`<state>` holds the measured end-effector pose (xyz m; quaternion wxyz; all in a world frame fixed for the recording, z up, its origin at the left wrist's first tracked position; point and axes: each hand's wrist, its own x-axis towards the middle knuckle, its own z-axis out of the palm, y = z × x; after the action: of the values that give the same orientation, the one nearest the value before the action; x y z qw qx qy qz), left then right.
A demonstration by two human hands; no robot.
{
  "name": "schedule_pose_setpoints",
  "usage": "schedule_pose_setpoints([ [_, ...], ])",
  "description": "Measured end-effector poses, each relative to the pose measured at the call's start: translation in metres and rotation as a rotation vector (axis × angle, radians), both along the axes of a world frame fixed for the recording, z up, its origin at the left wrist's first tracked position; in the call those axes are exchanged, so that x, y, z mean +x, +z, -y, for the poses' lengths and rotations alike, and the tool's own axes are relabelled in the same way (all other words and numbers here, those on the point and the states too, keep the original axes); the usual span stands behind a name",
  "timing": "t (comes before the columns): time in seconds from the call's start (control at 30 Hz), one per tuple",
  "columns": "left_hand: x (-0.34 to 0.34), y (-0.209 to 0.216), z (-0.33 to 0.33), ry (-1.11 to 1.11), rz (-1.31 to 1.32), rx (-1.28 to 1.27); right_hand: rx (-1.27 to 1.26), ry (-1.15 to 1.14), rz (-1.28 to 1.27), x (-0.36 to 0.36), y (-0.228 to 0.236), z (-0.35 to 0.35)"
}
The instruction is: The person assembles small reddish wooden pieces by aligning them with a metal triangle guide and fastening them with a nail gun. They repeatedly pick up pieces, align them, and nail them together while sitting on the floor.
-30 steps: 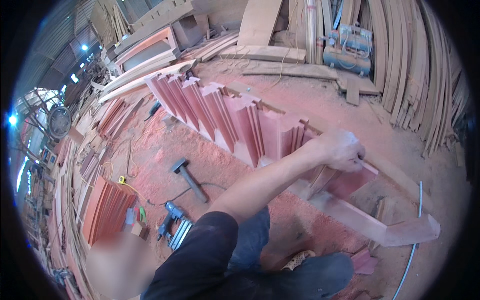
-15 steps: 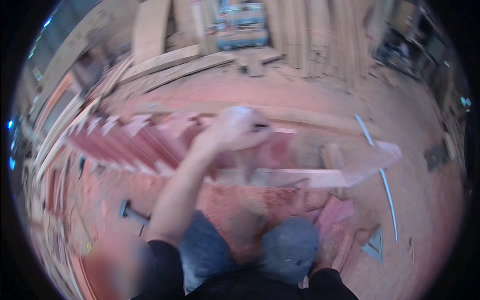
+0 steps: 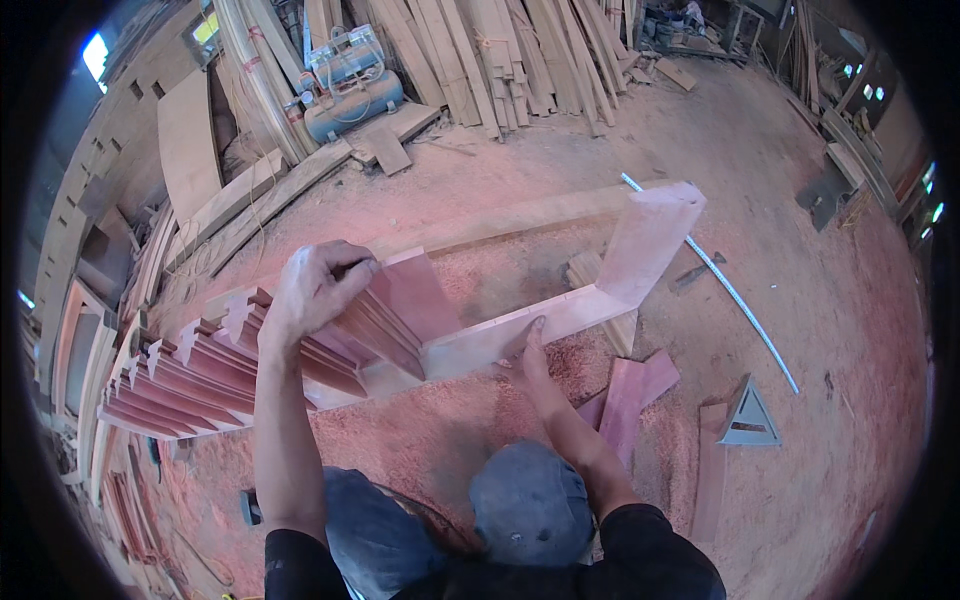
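A long frame of pale reddish wood lies across the floor before my knees, its near rail [image 3: 578, 308] facing me and an upright end board [image 3: 655, 235] at the right. Several slanted louver slats [image 3: 195, 385] stand in a row along its left part. My left hand [image 3: 310, 290] is closed at the upper edge of a louver slat [image 3: 385, 335] near the middle; its fingertips are partly hidden. Behind that slat leans a wider reddish board [image 3: 418, 290]. My right hand [image 3: 530, 362] grips the near rail from below, thumb on its face.
Loose reddish offcuts [image 3: 625, 400] and a metal triangle square [image 3: 750, 415] lie at the right. A pale measuring strip [image 3: 745, 300] and a chisel-like tool [image 3: 700, 270] rest past the frame's end. A blue air compressor [image 3: 350, 95] stands far back beside stacked planks [image 3: 480, 60].
My view has turned, so the frame now slants up to the right. My left hand is nearer the slats. My right hand has come up from beside my knee onto the rail.
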<state>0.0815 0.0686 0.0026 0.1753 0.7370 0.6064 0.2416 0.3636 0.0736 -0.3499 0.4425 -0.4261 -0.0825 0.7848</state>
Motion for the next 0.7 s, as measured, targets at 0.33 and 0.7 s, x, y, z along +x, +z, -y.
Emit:
schedule_pose_setpoints([
  [0.33,-0.002,-0.002,-0.014,-0.022,-0.079,0.065,0.039,-0.103,0.228,0.021,-0.051,0.022],
  [0.7,-0.005,-0.016,0.005,-0.003,-0.122,0.199,0.846,0.349,1.071,0.015,0.14,0.039],
])
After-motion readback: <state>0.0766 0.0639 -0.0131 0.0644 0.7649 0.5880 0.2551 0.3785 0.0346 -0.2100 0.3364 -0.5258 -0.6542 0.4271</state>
